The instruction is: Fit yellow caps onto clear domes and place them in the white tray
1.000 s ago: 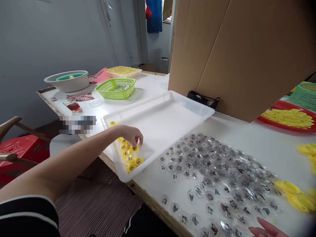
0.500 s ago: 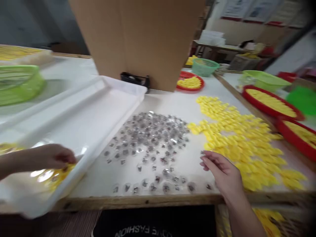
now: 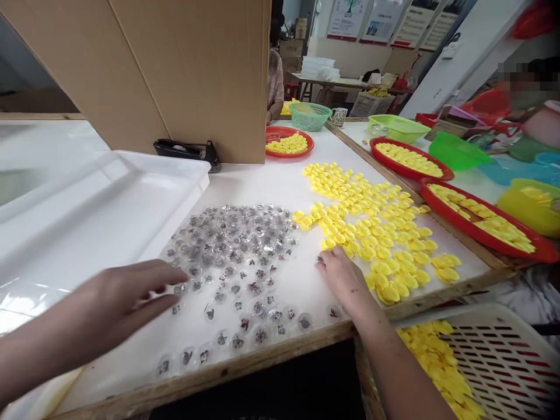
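- Wall posters [image 3: 347, 17] hang way in the background, and closer up there's a white table [image 3: 301, 309] with a wood edge. Using the white tray [image 3: 146, 201] on the left as the landmark for everything below.
- Clear discs [image 3: 231, 239] are on the table just right of the tray. Round, see-through and super glossy, each with a little dark printed figure in the middle, a few with reddish bits. They overlap in a thick heap at the far part, then thin out to loose single ones toward the near edge.
- Yellow pieces [image 3: 371, 216] are further right of the tray, past the discs. Bright, shiny, roundish and kinda cupped, lots of them overlapping.
- Left hand [image 3: 114, 303] hangs between the tray and the discs, fingers bent, thumb well off from them. Nothing I can see in the gap, though it's a bit blurry.
- Right hand [image 3: 343, 277] is well right of the tray, at the near side of the yellow pieces. Fingertips pinched together on a small dark piece [image 3: 321, 259], too tiny to tell what exactly.
- Behind the tray: a big cardboard panel [image 3: 188, 70], with a black tape dispenser [image 3: 188, 151] by the tray's far right corner.
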